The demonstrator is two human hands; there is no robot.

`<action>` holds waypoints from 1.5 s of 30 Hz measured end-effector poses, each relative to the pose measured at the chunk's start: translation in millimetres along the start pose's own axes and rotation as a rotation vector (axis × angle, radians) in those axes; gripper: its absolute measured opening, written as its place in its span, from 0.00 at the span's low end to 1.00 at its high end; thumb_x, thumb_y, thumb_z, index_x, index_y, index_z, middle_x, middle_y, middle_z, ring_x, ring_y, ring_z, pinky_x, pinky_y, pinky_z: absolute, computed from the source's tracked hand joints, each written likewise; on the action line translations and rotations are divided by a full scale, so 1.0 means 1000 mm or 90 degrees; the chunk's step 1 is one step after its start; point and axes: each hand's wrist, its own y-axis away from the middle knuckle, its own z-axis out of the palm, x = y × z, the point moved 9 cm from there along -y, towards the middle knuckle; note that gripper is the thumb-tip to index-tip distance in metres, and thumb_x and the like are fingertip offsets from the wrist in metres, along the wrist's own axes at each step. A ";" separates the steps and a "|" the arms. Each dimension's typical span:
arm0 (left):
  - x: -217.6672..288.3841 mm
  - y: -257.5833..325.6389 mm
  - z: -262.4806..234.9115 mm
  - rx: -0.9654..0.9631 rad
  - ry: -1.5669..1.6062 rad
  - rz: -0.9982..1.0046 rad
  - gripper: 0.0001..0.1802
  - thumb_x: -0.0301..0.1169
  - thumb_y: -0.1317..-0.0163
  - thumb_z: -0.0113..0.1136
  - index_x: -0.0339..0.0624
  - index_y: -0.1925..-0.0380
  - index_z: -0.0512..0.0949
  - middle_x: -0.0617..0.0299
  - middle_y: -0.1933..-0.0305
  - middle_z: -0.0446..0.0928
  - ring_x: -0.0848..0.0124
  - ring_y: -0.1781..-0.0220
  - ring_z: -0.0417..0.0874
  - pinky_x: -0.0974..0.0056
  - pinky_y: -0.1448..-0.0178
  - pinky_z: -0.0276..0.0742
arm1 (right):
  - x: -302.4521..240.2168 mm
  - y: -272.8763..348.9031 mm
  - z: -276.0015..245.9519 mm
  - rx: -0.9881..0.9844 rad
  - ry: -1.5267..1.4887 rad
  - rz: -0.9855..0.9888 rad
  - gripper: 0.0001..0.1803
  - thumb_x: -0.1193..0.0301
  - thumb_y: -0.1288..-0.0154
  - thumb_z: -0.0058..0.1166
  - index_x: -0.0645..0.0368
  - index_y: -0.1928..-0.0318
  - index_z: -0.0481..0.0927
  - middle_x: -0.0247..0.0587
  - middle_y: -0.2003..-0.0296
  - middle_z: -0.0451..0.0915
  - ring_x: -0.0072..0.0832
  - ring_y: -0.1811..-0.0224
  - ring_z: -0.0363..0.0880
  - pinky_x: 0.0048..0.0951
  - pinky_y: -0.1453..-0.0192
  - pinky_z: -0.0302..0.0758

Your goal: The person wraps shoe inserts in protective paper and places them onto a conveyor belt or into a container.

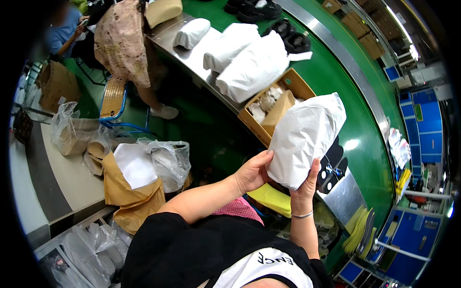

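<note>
A long white paper-wrapped bundle (pixel 307 137) is held up between my two hands, its contents hidden. My left hand (pixel 255 171) grips its near left edge, thumb on top. My right hand (pixel 306 185) closes on the near right edge, with a bracelet at that wrist. Just beyond the bundle stands an open cardboard box (pixel 302 82) with crumpled paper in it. Beside the bundle on the right, black shoes (pixel 331 168) lie on the metal ledge, partly covered by it. More white-wrapped bundles (pixel 254 65) rest on the ledge past the box.
A green conveyor belt (pixel 367 139) curves along the right. Black shoes (pixel 252 12) sit on it at the far end. Yellow insoles (pixel 357 230) are stacked at lower right. Brown paper and plastic bags (pixel 132 192) lie at left, near a blue-framed stool (pixel 113 98). Another person (pixel 122 43) stands beyond.
</note>
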 end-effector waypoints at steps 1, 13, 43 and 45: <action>0.012 -0.002 0.000 0.039 0.006 0.039 0.24 0.44 0.38 0.44 0.41 0.48 0.64 0.61 0.50 0.71 0.71 0.48 0.71 0.61 0.44 0.67 | 0.002 -0.005 0.014 -0.003 0.014 -0.014 0.38 0.49 0.43 0.48 0.60 0.40 0.54 0.43 0.44 0.64 0.36 0.44 0.65 0.38 0.40 0.61; 0.158 0.029 0.039 0.050 -0.845 0.502 0.71 0.59 0.73 0.68 0.44 0.38 0.30 0.48 0.36 0.40 0.56 0.35 0.47 0.55 0.37 0.50 | 0.010 -0.081 0.087 -0.057 0.016 -0.038 0.37 0.50 0.41 0.46 0.61 0.40 0.53 0.44 0.45 0.64 0.34 0.44 0.65 0.39 0.42 0.66; 0.204 0.108 0.078 0.000 -1.231 0.746 0.42 0.40 0.75 0.69 0.49 0.50 0.69 0.42 0.41 0.59 0.45 0.41 0.61 0.53 0.44 0.60 | -0.050 -0.108 0.188 -0.051 0.997 -0.482 0.26 0.55 0.40 0.45 0.67 0.52 0.70 0.51 0.57 0.69 0.40 0.54 0.67 0.35 0.51 0.64; 0.196 0.112 0.075 -0.003 -1.271 0.727 0.43 0.39 0.75 0.69 0.49 0.50 0.68 0.42 0.41 0.59 0.45 0.41 0.61 0.52 0.45 0.60 | -0.045 -0.127 0.168 -0.046 0.880 -0.382 0.23 0.55 0.41 0.47 0.66 0.61 0.75 0.49 0.63 0.72 0.34 0.60 0.69 0.30 0.57 0.66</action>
